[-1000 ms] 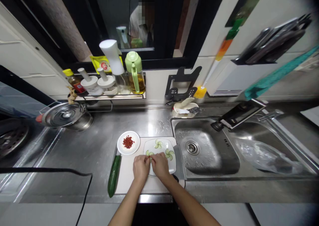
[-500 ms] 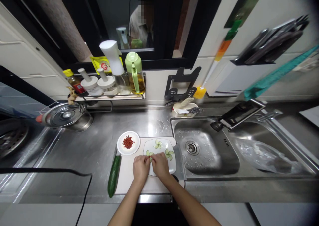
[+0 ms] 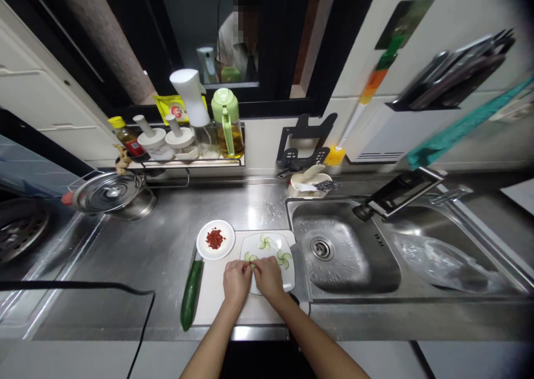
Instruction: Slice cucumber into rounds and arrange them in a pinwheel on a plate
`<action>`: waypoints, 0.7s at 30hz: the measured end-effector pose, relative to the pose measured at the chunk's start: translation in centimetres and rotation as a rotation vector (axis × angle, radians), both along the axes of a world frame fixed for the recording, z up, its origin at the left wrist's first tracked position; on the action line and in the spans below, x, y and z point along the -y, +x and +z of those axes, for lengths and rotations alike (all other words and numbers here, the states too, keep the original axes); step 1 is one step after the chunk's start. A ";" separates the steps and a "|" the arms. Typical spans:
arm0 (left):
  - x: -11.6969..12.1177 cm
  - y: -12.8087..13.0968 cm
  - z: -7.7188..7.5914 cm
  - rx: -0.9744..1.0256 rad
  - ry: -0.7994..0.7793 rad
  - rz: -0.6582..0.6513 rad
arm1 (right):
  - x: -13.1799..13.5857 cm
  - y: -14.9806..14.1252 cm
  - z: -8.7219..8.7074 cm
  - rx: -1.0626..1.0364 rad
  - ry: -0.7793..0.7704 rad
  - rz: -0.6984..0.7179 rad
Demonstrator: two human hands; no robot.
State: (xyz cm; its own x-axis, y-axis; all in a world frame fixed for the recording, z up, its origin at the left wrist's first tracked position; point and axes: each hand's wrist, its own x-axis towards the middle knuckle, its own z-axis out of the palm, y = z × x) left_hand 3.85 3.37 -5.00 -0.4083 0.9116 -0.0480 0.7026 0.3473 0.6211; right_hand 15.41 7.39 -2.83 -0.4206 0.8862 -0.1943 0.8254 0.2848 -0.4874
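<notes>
Over the left part of a white square plate [image 3: 273, 284], my left hand [image 3: 237, 283] and my right hand [image 3: 269, 279] meet fingertip to fingertip. Both are closed in a pinch on a thin cucumber slice [image 3: 252, 266], mostly hidden by the fingers. Curved cucumber slices lie in pinwheel clusters on the plate, one cluster [image 3: 265, 241] at the back and another [image 3: 284, 259] at the right. Left of the hands rests a dark green cucumber [image 3: 192, 295], its near end off the cutting board. A round white plate [image 3: 201, 250] holds chopped red bits [image 3: 214, 238].
The white cutting board [image 3: 208, 306] lies beside a steel sink [image 3: 354, 256]. A knife's grey blade [image 3: 301, 273] shows at the board's right edge. Behind stand a seasoning rack [image 3: 196, 163] and a sponge holder [image 3: 308, 190]. A lidded pot [image 3: 133, 203] stands left; a black cable [image 3: 104, 285] crosses there.
Both hands stay pinched at almost the same spot over the plate. The whole view has shifted very slightly; nothing else visibly differs.
</notes>
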 end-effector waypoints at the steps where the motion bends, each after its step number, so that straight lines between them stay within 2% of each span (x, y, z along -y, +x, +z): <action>1: 0.0 0.0 0.0 0.001 0.005 0.002 | 0.0 0.0 0.0 -0.001 0.000 0.000; 21: -0.4 -0.3 0.6 0.019 -0.051 0.023 | -0.2 -0.5 0.3 -0.026 0.029 0.021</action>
